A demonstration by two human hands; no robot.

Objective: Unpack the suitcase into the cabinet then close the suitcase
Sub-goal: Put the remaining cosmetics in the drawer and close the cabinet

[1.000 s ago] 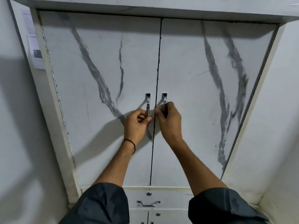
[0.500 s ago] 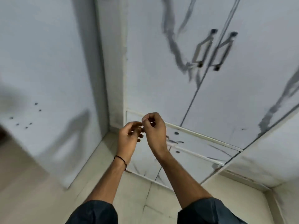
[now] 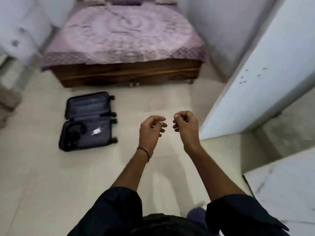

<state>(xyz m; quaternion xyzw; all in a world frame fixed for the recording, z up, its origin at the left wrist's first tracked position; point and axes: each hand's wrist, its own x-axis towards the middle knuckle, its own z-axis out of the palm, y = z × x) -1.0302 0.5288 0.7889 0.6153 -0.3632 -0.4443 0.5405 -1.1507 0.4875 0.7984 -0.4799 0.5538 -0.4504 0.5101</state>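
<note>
View from the head, looking down at a pale tiled floor (image 3: 51, 176) in a bedroom; motion blurs much of the scene; two bare forearms in dark rolled sleeves (image 3: 119, 206) reach forward, hands raised side by side and not touching; the left hand (image 3: 151, 128) is relaxed, fingers loosely curled and nothing in it, with a thin black band (image 3: 144, 153) on its wrist; the right hand (image 3: 186, 126) has its fingers curled in toward the thumb, and I cannot tell whether it pinches anything small.

Left of the left hand and well apart from it, a dark grey soft-sided wheeled suitcase (image 3: 88, 121) lies open and flat on the floor, both halves showing; a small white item (image 3: 97, 131) rests in the nearer half; beyond both hands stands a bed with a lilac patterned cover (image 3: 124, 40) on a dark wooden base (image 3: 129, 74).

Right of the right hand rises a plain white panel (image 3: 255, 82); nearer the body on that side, a white cabinet face with grey marble veins (image 3: 286, 188) enters the corner.
</note>
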